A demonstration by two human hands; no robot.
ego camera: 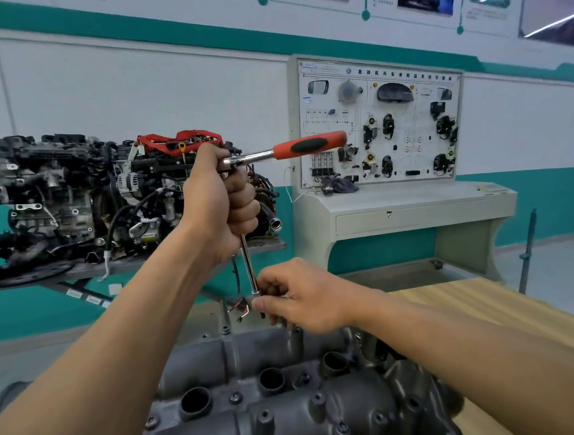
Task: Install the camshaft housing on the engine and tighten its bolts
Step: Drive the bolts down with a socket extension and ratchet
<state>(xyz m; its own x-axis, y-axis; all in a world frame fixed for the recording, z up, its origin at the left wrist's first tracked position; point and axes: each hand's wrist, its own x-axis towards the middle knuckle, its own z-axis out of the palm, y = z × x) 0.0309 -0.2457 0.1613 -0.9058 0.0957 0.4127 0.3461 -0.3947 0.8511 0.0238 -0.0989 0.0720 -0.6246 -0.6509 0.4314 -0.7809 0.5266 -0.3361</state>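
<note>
camshaft housing (294, 412) sits low centre on the engine, dark grey casting, three round plug wells along its top and bolts (235, 397) seated in several bosses. wooden worktop (485, 308) runs behind it on the right. second complete engine (81, 195) on a metal stand at back left, training panel (379, 124) on a grey console at back right. ratchet (283, 150) held up above the housing, red and black handle pointing right, long extension bar (248, 261) dropping from its head. left hand (221, 202) is wrapped tight round the top of the bar just under the ratchet head, fingers closed on it. right hand (302, 298) pinches the lower end of the bar, fingertips closed there, just above a boss at the far edge of the housing. socket end hidden by the fingers, can't tell if it's on a bolt.
</note>
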